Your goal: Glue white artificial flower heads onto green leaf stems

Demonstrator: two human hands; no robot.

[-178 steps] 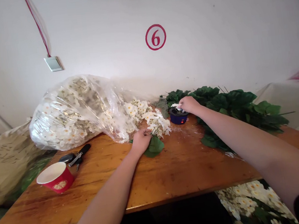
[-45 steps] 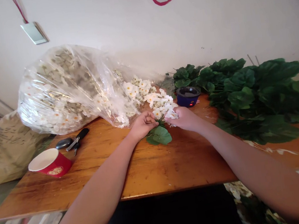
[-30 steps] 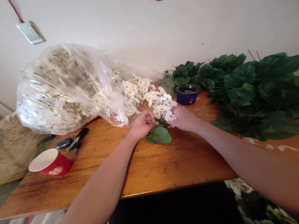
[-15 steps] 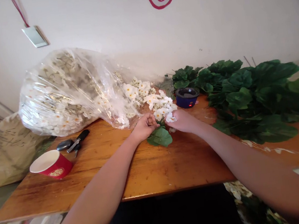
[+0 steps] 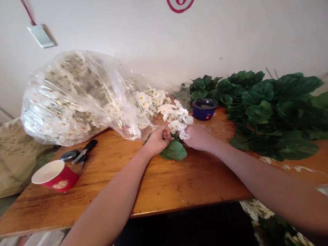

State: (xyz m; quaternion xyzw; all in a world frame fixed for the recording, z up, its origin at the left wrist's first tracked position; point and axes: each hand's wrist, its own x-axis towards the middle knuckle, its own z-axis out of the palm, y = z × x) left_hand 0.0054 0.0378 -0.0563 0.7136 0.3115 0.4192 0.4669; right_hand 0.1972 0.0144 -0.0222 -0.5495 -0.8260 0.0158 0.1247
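My left hand (image 5: 160, 139) has its fingers curled together over a green leaf piece (image 5: 176, 151), whose broad leaf hangs below the fingertips. Close beside it on the right, my right hand (image 5: 197, 137) is closed on a white flower sprig (image 5: 184, 134); its fingertips are hidden by the hand and petals. Loose white flowers (image 5: 166, 110) lie just beyond both hands, spilling from a clear plastic bag (image 5: 74, 98). A small dark blue pot (image 5: 204, 109) with a red light stands past my right hand.
Green leaf bunches (image 5: 269, 102) are heaped on the right of the wooden table (image 5: 160, 191). A red and white paper cup (image 5: 59, 176) stands at the left, near keys and a black fob (image 5: 90, 145). More flowers (image 5: 271, 221) are below the table's front edge at right.
The view has shifted slightly. My right hand has moved a little closer to my left hand, and the flower at its fingers has dropped slightly. Both hands remain closed.
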